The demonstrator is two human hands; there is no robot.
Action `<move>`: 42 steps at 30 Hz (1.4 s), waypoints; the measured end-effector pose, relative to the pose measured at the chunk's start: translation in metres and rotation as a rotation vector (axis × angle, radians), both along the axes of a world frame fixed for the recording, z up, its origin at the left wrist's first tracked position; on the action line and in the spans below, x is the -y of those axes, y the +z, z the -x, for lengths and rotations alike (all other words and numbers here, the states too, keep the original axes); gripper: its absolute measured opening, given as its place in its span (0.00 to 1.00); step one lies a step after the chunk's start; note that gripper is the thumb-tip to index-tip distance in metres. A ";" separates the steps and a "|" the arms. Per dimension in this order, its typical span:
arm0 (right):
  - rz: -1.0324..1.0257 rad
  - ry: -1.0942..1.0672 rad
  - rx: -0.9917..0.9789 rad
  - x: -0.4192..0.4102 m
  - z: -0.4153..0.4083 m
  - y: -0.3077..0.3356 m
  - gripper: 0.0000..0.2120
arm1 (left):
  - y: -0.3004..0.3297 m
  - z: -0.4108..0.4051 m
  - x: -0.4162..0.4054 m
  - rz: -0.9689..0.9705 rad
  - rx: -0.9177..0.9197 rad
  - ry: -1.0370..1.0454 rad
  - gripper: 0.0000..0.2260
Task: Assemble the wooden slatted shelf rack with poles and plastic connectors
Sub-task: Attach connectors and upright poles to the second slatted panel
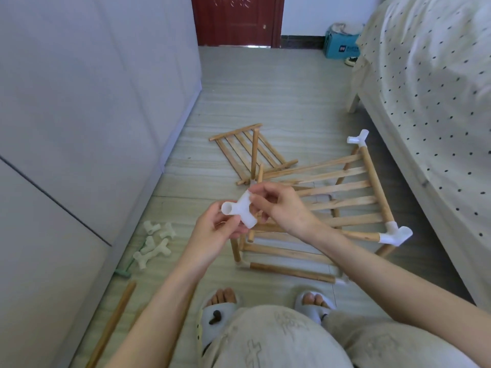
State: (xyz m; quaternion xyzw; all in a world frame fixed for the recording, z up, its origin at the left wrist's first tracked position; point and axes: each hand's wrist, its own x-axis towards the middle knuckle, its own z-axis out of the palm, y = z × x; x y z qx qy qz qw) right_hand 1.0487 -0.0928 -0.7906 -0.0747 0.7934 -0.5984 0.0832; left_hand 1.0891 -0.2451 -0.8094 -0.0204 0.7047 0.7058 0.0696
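Rack [342, 197] part-built on tiled floor [265, 102] btwn bed [430, 75], wardrobe [79, 102].

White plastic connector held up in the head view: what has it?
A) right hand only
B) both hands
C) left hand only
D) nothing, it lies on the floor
B: the white plastic connector is up off the floor, with the left hand holding it from below and the right hand's fingertips pinching its upper end.
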 end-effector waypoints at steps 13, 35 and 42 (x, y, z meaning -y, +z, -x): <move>-0.209 0.098 -0.098 0.018 0.030 -0.029 0.10 | -0.027 0.038 0.024 0.324 -0.076 -0.084 0.13; -0.834 0.298 0.027 -0.024 0.018 -0.054 0.06 | -0.050 0.033 0.018 0.618 -0.200 0.094 0.06; -0.813 0.294 -0.006 -0.027 0.018 -0.054 0.08 | -0.051 0.029 0.018 0.694 -0.252 0.083 0.05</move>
